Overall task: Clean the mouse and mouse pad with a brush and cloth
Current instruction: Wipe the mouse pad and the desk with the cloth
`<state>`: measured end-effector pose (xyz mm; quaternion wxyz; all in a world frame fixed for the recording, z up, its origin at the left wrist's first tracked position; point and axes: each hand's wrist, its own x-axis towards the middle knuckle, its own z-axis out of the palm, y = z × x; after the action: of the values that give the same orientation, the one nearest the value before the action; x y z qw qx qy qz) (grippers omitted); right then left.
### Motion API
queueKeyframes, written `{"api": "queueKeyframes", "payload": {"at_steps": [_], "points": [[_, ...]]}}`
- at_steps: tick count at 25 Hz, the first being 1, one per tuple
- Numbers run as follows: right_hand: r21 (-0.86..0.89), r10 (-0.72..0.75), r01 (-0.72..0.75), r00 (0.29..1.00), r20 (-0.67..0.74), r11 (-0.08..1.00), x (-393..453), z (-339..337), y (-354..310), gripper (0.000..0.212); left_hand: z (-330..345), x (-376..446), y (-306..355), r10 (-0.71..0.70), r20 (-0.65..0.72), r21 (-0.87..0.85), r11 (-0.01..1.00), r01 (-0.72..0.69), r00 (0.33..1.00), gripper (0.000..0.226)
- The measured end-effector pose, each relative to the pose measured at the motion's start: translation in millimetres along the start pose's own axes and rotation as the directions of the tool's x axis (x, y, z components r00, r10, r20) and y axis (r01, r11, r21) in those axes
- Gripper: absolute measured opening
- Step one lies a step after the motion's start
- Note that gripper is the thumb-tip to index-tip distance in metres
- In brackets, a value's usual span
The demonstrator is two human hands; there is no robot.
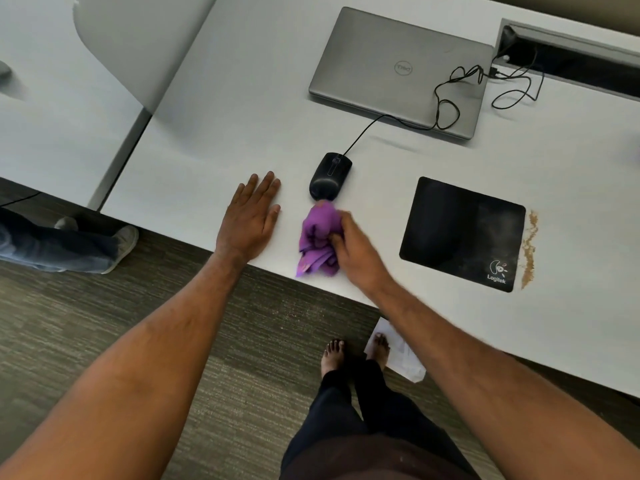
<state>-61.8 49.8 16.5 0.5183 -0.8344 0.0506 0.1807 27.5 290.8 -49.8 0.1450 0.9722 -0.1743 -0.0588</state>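
— Mouse (330, 176) first: where does it sit?

— On the white bench (242, 116), near the front edge, its black cable (446, 95) running back over the closed grey laptop (398, 69). It lies between the left hand and the mouse pad.

— And the cloth?

— The purple cloth (317, 240) is bunched up in the right hand (356, 251). The fingers of that hand are curled around the bundle, gripping it, and the top of the bundle touches the near end of the mouse. The hand is somewhat blurred, so how tightly the thumb closes is hard to judge.

— What is the left hand doing?

— The left hand (251, 218) lies flat on the bench just beside the mouse, palm down, fingers straight and relaxed, holding nothing.

— The mouse pad?

— The black mouse pad (462, 233) lies to the right of the mouse, apart from it, with a white logo in its near right corner. Its right half looks dusty. A streak of brown crumbs (529, 249) lies on the bench along its right edge.

— Anything else?

— The person stands barefoot on grey carpet (207, 358), one foot on a white sheet of paper (398, 351) under the bench edge. At the left, another person's leg and shoe (121, 249) show on the floor. A cable slot (571, 53) opens at the bench's far right.
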Motion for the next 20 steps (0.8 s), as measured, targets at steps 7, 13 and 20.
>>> {"api": "queueKeyframes", "payload": {"at_steps": [7,13,20], "points": [[0.039,-0.091,0.085,0.975,0.205,0.996,-54,23,11,0.034,2,4,-6,0.013,0.031,-0.019,1.000,-0.012,0.999,0.064],[0.161,-0.054,0.087,0.979,-0.197,0.983,-71,-79,43,0.029,-13,-6,33,-0.017,-0.109,-0.132,0.991,0.002,0.994,0.055],[0.027,0.030,-0.017,0.816,-0.578,0.999,-88,-207,83,0.026,4,23,156,0.204,-0.128,-0.247,0.941,-0.230,0.971,0.057]]}}
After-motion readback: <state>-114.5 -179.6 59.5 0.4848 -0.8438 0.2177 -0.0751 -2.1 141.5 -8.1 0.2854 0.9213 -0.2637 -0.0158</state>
